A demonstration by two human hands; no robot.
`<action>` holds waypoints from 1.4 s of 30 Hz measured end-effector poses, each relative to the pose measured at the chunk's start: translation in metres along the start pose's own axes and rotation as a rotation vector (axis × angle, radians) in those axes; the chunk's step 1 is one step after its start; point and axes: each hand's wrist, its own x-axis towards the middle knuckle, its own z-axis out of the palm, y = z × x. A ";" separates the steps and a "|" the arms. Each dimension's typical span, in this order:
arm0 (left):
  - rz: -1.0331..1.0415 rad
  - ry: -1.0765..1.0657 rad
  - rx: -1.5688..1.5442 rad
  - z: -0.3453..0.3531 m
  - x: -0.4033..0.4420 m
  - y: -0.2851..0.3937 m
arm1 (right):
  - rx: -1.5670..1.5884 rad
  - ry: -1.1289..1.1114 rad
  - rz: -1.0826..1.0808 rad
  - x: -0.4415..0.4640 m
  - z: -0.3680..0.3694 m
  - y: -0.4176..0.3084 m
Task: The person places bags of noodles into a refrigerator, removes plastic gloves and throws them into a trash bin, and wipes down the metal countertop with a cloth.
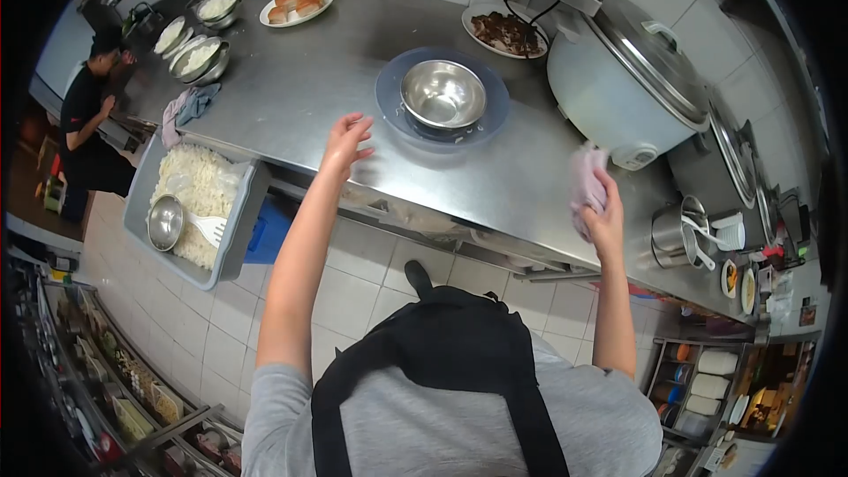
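My right hand [603, 216] grips a pinkish cloth [589, 190] above the front edge of the steel counter, close to the big rice cooker [609, 79]. Over the counter's edge on the other side, my left hand [345, 146] is raised with its fingers apart and nothing in it. Between the two hands, farther back, an empty metal bowl [444, 94] stands on a round bluish plastic lid or tray [389, 93]. Below and left of my left hand, a grey tub [232, 243] of cooked rice [196, 178] holds a metal bowl [166, 222] and a white rice paddle [208, 228].
Metal bowls of rice [200, 59] stand at the back left, beside folded cloths [188, 106]. Plates of bread-like pieces [299, 4] and dark chopped food [506, 33] sit along the wall. A metal pot with utensils [678, 234] is at right. A co-worker [91, 124] stands far left.
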 end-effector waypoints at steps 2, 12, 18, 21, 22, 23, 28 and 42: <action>-0.034 0.069 0.025 0.018 0.027 -0.003 | -0.414 0.006 -0.051 0.004 -0.034 0.060; -0.138 0.103 0.103 -0.010 0.056 -0.017 | -1.080 0.129 0.126 0.089 -0.009 0.178; 0.036 0.184 -0.057 -0.113 -0.044 0.017 | -1.300 0.582 0.416 0.075 -0.112 0.219; 0.026 0.299 -0.095 -0.154 -0.099 0.016 | -1.235 0.619 0.484 0.125 -0.163 0.251; 0.028 0.304 -0.110 -0.177 -0.107 0.008 | -1.271 0.536 0.437 0.135 -0.176 0.259; 0.018 0.305 -0.108 -0.171 -0.112 0.007 | -1.277 0.528 0.443 0.131 -0.196 0.272; 0.005 0.482 -0.170 -0.240 -0.176 -0.034 | -1.553 0.345 -0.274 0.080 -0.165 0.204; -0.313 0.701 -0.097 -0.226 -0.200 -0.110 | -1.245 0.223 -0.017 0.174 0.131 0.159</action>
